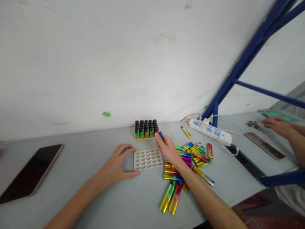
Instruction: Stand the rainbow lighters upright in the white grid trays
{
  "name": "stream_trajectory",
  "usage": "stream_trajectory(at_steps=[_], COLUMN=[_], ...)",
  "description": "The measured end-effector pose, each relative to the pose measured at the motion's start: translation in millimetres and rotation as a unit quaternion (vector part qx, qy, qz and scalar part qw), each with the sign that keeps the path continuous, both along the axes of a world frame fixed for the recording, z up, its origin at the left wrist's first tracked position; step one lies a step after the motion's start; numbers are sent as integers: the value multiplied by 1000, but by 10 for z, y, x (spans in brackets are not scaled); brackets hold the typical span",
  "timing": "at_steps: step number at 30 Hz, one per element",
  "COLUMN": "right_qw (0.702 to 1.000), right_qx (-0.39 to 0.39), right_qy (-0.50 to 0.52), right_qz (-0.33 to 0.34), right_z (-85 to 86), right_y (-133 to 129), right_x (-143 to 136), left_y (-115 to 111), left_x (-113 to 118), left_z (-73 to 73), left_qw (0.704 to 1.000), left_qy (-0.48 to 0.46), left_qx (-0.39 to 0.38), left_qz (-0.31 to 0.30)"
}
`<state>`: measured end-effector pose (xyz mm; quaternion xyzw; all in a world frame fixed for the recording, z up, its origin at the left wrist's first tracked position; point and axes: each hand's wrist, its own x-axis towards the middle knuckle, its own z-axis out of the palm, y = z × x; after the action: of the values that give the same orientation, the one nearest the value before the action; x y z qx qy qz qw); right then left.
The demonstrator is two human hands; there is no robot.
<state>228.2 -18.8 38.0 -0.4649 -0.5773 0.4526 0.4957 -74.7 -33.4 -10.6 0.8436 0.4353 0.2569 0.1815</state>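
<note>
A pale tray (147, 159) with rows of small slots lies flat on the grey table. My left hand (119, 163) is at its left edge, thumb and fingers spread apart around that side. Above the tray's right corner, my right hand (166, 146) pinches a blue lighter (160, 135), mostly hidden by the fingers. Just behind stands a block of upright lighters (145, 128) in rows, with black tops and green-yellow bodies. Under and beside my right forearm lies a loose pile of shiny coloured lighters (196, 154). Two more lighters (171, 197) lie nearer to me.
A dark phone (30, 171) lies at the left. One yellow lighter (186, 131) sits near the wall, beside a white power strip (209, 129) with cables. A blue metal frame (238, 63) rises at the right. Beyond it are another person's hand (278, 125) and a second phone (264, 145).
</note>
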Motion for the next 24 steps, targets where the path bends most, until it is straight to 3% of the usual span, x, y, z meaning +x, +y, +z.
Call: stream_trajectory(at_steps=[3,8,16,24], right_qw=[994,988,984,987], right_qx=[43,40,43,39], right_qy=[-91,-145,-157,-143], right_qz=[-36,-46,-77,-62], right_z=[57,97,46,49], right_y=[-39,-48,-27,-50], right_x=[-5,12,22,17], left_y=[19,10,-118,-165], left_x=[-35,-13,201,289], left_z=[-2,21,12,41], left_qw=[1000,1000,998,998], left_qy=[-5,-19,-43,-43], left_qx=[0,8,43,34], left_qz=[0,0,16,12])
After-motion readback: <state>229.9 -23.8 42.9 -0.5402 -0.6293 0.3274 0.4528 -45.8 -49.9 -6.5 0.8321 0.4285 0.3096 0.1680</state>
